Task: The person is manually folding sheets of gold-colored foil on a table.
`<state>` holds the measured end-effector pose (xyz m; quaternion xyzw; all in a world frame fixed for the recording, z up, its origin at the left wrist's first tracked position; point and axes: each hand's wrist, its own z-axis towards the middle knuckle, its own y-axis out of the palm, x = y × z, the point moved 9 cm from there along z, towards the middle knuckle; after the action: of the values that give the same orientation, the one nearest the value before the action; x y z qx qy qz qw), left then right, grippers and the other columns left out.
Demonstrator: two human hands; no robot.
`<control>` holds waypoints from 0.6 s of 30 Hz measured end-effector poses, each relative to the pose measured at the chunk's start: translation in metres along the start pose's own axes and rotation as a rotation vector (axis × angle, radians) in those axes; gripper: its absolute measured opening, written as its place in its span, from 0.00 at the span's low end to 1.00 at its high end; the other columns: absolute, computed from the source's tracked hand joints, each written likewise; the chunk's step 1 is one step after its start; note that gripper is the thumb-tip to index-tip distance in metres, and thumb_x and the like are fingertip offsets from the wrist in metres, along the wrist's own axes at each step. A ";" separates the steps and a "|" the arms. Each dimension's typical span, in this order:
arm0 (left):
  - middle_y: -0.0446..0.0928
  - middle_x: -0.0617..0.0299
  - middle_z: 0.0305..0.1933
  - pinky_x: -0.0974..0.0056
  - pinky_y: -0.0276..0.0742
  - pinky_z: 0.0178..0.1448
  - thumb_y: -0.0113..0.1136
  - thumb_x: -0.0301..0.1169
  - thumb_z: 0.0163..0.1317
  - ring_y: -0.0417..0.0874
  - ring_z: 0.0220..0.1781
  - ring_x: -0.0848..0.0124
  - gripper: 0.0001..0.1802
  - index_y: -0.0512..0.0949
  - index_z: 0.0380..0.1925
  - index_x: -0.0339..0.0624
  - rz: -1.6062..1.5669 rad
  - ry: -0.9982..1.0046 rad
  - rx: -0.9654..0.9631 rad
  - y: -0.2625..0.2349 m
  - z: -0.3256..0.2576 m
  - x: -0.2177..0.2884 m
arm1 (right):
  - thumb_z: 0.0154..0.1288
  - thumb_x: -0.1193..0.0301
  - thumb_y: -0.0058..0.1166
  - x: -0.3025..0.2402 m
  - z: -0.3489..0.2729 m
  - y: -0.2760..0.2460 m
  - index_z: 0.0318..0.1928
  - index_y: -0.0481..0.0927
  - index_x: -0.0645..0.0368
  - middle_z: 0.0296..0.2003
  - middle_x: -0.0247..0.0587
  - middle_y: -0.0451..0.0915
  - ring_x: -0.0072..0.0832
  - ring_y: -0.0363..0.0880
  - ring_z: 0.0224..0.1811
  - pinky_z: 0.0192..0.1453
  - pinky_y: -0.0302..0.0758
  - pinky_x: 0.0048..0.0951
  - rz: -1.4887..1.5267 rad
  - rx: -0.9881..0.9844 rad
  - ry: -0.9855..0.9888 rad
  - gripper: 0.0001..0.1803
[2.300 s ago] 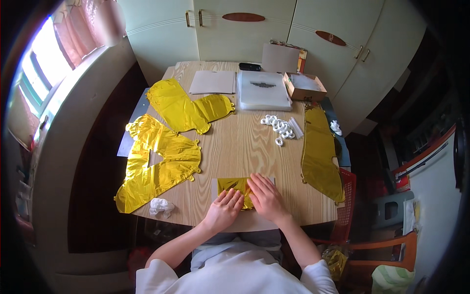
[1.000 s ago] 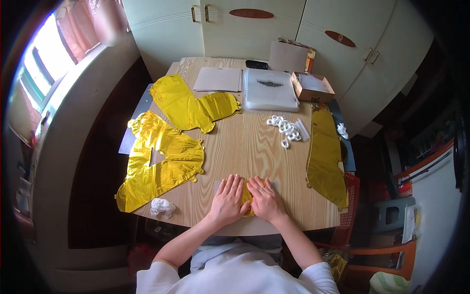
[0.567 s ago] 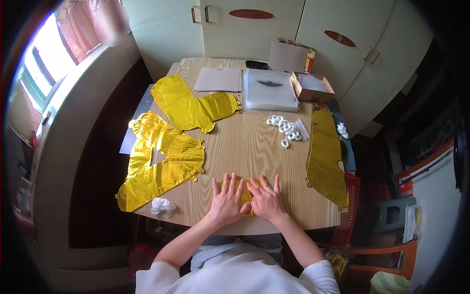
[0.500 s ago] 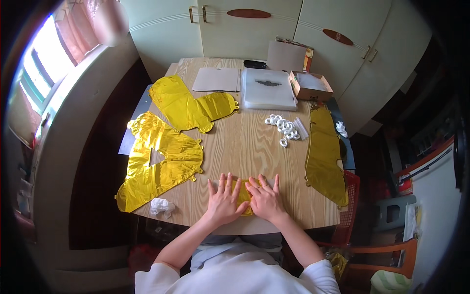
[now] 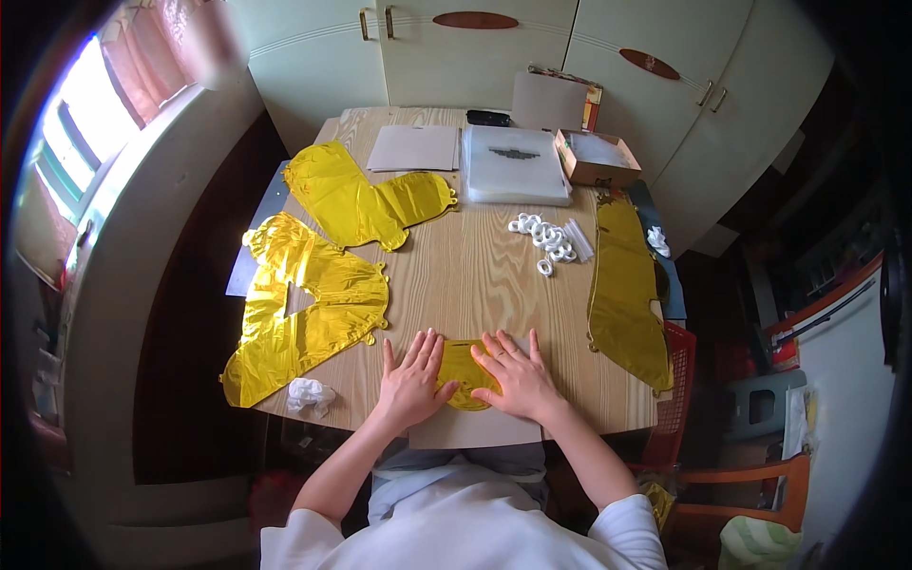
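Flat on the near edge of the table lies a folded gold foil piece [image 5: 464,372], seemingly a flattened foil balloon, on top of a pale grey-beige card [image 5: 475,429]. My left hand [image 5: 413,382] presses down at its left side, fingers stretched out and palm flat. On the other side my right hand [image 5: 519,380] rests flat with fingers spread, partly over the foil's right edge. Nothing is gripped in either hand. Both palms hide the card's sides.
Flat gold foil balloons lie at left [image 5: 309,313], far left [image 5: 366,195] and right [image 5: 627,294]. Crumpled white tissue [image 5: 311,396] sits near my left forearm. White rings [image 5: 546,237], a stack of clear plastic bags [image 5: 513,171], cards [image 5: 411,149] and an open box [image 5: 598,158] stand further back.
My hands have moved apart, the left one to the left, uncovering more of the gold foil. More of the card shows at the table's near edge. The view has shifted slightly.
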<state>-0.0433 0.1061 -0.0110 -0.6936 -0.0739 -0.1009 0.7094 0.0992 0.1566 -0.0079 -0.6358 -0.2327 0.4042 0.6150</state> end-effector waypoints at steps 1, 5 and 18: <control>0.56 0.52 0.78 0.30 0.30 0.76 0.51 0.60 0.64 0.52 0.80 0.58 0.47 0.57 0.73 0.37 0.015 0.004 -0.001 -0.003 -0.001 0.001 | 0.63 0.38 0.50 0.001 0.000 0.001 0.72 0.64 0.46 0.74 0.41 0.58 0.39 0.51 0.78 0.76 0.35 0.70 0.001 -0.018 0.000 0.42; 0.55 0.53 0.78 0.31 0.27 0.77 0.53 0.67 0.57 0.49 0.81 0.56 0.56 0.55 0.73 0.38 0.061 -0.001 -0.006 -0.010 -0.004 -0.005 | 0.62 0.34 0.48 0.003 -0.001 0.007 0.74 0.59 0.44 0.76 0.41 0.53 0.39 0.47 0.79 0.76 0.35 0.69 -0.006 -0.069 -0.006 0.46; 0.50 0.47 0.79 0.32 0.26 0.77 0.50 0.71 0.57 0.41 0.83 0.55 0.59 0.54 0.73 0.32 0.120 -0.004 -0.062 -0.016 -0.007 -0.021 | 0.63 0.32 0.44 0.003 -0.001 0.011 0.76 0.55 0.41 0.77 0.40 0.50 0.38 0.44 0.80 0.76 0.31 0.70 -0.055 -0.114 0.010 0.47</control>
<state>-0.0676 0.0998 -0.0008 -0.7187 -0.0303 -0.0590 0.6921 0.0992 0.1565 -0.0193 -0.6653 -0.2697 0.3701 0.5897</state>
